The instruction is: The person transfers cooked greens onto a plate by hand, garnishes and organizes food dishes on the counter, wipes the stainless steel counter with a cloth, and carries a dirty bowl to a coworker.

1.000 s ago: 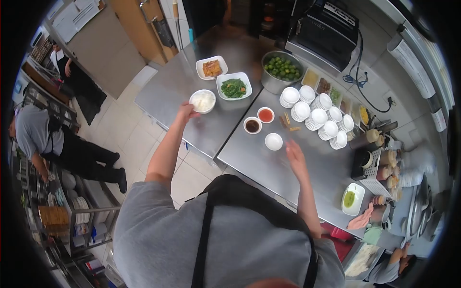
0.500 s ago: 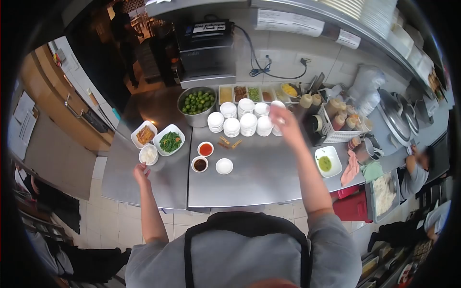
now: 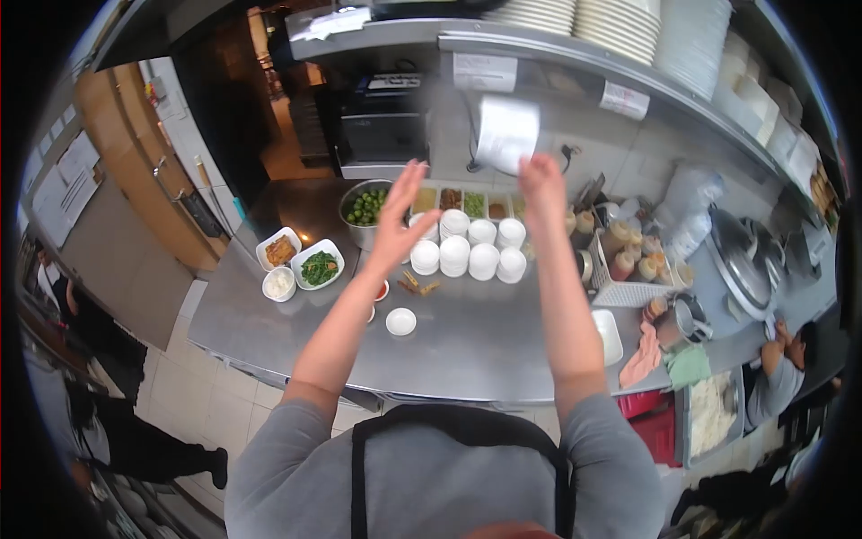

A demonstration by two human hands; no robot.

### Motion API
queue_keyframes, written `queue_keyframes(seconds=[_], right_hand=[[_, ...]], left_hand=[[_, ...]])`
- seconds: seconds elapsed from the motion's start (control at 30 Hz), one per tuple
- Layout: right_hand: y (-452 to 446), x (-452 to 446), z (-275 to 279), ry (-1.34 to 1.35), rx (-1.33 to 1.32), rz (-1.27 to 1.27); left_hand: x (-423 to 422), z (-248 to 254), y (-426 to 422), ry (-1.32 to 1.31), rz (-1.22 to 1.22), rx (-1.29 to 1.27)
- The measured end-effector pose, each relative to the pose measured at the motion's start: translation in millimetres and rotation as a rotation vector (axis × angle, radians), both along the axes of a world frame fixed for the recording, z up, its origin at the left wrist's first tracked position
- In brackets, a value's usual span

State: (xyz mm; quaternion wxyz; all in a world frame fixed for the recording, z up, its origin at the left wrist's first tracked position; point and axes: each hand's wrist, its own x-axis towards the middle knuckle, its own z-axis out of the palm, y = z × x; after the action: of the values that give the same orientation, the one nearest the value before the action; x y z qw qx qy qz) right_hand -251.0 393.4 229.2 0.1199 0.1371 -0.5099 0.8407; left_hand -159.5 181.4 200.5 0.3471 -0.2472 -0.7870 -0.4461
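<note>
My right hand (image 3: 541,184) is raised and closed on the lower edge of a white paper slip (image 3: 508,133), blurred by motion. With fingers spread and nothing in it, my left hand (image 3: 402,216) is held up over the counter, in front of the stacked white cups (image 3: 454,256). Below it lie a small white dish (image 3: 400,322) and a red sauce cup (image 3: 382,290), partly hidden by my left forearm. On the left stand a bowl of rice (image 3: 279,284), a dish of greens (image 3: 319,266) and a dish of orange-brown food (image 3: 279,251).
A metal pot of green citrus (image 3: 365,208) stands behind my left hand. At the right are a bottle basket (image 3: 633,289), a white dish (image 3: 608,337) and a pink cloth (image 3: 641,357). A metal shelf (image 3: 575,56) runs overhead. Other people work at both sides.
My left hand has let go of the rice bowl and moved up and right. My right hand has risen from the cup stacks and now holds a white slip. The view has shifted.
</note>
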Motion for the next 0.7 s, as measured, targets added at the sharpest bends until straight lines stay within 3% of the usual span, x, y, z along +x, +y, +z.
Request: queue_keyframes(seconds=[0.03,0.07,0.13,0.23,0.3,0.37,0.4,0.43,0.47,0.63,0.7], right_hand=[[-8.9,4.5,-21.6,0.039,-0.007,0.069],[-17.4,22.0,-29.3,0.041,0.043,0.117],[-24.9,37.1,-40.0,0.052,0.094,0.162],[-10.7,68.0,-14.9,0.152,0.116,0.093],[23.2,69.2,-12.7,0.208,0.189,0.042],[60.6,63.9,-22.3,0.210,0.255,0.004],[77.8,60.3,-29.5,0.181,0.263,-0.052],[93.7,54.5,-39.1,0.173,0.221,-0.064],[110.2,51.7,-45.6,0.101,0.234,-0.087],[150.4,45.3,-76.3,-0.024,0.238,-0.137],[155.9,45.9,-85.3,-0.054,0.252,-0.148]], left_hand=[[-3.2,14.2,14.0,-0.027,-0.042,0.036],[-6.7,22.9,28.8,-0.093,-0.186,0.245],[-8.8,45.8,43.0,-0.070,-0.167,0.174],[-14.1,93.8,27.5,0.198,0.068,-0.064],[-12.9,158.5,1.0,0.518,0.129,-0.025],[-19.0,225.1,-46.4,0.720,0.405,-0.068],[-31.5,254.5,-83.6,0.650,0.476,-0.011],[-28.0,281.6,-79.6,0.539,0.247,0.286],[-47.6,305.9,-105.0,0.466,0.178,0.393],[-142.5,371.7,-175.3,0.239,0.040,0.369],[-173.8,377.3,-183.9,0.086,0.217,0.342]])
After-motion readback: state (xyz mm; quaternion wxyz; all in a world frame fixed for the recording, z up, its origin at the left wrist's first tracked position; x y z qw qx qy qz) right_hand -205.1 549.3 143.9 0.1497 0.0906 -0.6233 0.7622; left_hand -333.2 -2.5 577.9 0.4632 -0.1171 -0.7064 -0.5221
